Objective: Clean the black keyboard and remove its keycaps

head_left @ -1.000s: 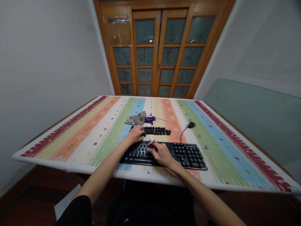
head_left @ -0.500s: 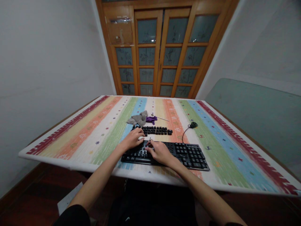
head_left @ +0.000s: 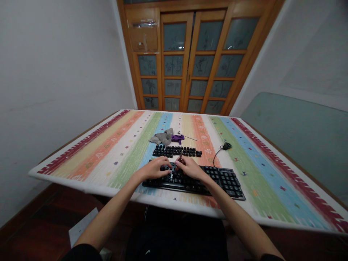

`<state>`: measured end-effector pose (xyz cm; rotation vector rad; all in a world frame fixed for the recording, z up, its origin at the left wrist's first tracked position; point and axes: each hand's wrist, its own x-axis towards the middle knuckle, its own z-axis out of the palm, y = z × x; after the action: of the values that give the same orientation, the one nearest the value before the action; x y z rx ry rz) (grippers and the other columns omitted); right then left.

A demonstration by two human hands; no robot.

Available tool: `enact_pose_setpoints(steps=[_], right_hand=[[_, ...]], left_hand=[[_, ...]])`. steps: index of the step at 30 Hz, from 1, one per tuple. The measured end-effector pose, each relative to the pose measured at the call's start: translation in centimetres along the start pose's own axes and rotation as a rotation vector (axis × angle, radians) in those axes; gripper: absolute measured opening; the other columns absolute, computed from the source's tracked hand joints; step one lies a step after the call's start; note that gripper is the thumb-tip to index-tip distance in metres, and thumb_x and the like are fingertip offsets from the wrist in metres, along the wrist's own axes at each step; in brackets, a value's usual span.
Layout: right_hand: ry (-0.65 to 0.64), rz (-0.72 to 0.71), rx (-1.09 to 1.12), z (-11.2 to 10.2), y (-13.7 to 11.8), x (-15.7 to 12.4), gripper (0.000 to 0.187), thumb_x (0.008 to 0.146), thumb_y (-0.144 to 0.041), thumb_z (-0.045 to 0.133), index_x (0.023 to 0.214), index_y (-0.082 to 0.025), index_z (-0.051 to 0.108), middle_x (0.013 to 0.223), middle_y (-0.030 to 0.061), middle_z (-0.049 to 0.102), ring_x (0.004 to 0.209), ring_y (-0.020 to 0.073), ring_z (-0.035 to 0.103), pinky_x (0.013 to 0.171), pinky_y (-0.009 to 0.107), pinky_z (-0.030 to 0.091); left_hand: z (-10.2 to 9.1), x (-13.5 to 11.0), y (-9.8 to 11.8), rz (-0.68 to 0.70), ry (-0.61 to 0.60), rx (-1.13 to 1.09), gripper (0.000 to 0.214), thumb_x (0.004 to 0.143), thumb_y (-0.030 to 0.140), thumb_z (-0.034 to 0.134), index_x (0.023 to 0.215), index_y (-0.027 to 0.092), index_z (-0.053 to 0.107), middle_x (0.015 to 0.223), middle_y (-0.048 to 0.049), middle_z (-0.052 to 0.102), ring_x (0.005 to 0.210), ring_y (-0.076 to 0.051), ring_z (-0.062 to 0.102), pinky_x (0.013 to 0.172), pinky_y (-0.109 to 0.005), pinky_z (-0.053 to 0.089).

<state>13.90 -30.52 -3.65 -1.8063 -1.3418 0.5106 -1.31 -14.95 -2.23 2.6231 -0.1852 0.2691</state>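
A black keyboard (head_left: 225, 181) lies near the table's front edge, with some keycaps off its upper left part. My left hand (head_left: 157, 168) rests over its left side, fingers curved and thumb apart from them, with nothing visible in it. To its right, my right hand (head_left: 191, 168) is closed in a pinch on a slim dark tool (head_left: 181, 155), whose upper end sticks up above the fingers. Its lower end, near the keys, is too small to make out. Behind the keyboard, loose black keycaps (head_left: 187, 151) stand in rows.
A grey cloth (head_left: 163, 137) and a purple cloth (head_left: 178, 139) lie behind the keycaps, with a thin rod (head_left: 191, 138) beside them. The keyboard's coiled cable (head_left: 226, 146) sits at the right. A striped cloth covers the table (head_left: 108, 152).
My left hand has drawn back from beside the loose keycaps to the keyboard's left part. My right hand keeps the tool, now a little farther back over the keyboard. The view has shifted slightly.
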Motion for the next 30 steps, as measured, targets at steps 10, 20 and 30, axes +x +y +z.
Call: enact_pose_setpoints(steps=[10,20,30], right_hand=[[0.094,-0.173,0.037,-2.2,-1.6,-1.8,0.017,0.092,-0.032,0.051,0.093,-0.016,0.060,0.079,0.0037,0.068,0.070,0.0170,0.063,0.065,0.027,0.046],[0.081,-0.311,-0.018,-3.2,-1.5,-2.8,0.018,0.092,-0.026,0.053,0.104,-0.018,0.063,0.084,0.0044,0.070,0.064,0.0144,0.060,0.063,0.026,0.045],[0.094,-0.328,-0.023,-3.4,-0.6,-3.4,0.018,0.093,-0.028,0.053,0.104,-0.018,0.065,0.094,0.0070,0.071,0.082,0.0176,0.064,0.072,0.028,0.049]], left_hand=[[0.7,1.4,1.1,-0.067,0.067,-0.257,0.033,0.081,0.039,0.070,0.108,0.020,0.065,0.097,-0.0036,0.070,0.088,-0.018,0.063,0.080,-0.030,0.047],[2.8,2.9,-0.3,-0.181,0.113,-0.906,0.055,0.062,0.032,0.086,0.109,0.016,0.062,0.096,-0.0055,0.068,0.090,-0.018,0.065,0.084,-0.034,0.048],[3.3,2.9,-0.4,-0.208,0.140,-0.951,0.042,0.065,0.035,0.084,0.096,0.014,0.064,0.092,-0.0058,0.071,0.085,-0.017,0.066,0.080,-0.033,0.052]])
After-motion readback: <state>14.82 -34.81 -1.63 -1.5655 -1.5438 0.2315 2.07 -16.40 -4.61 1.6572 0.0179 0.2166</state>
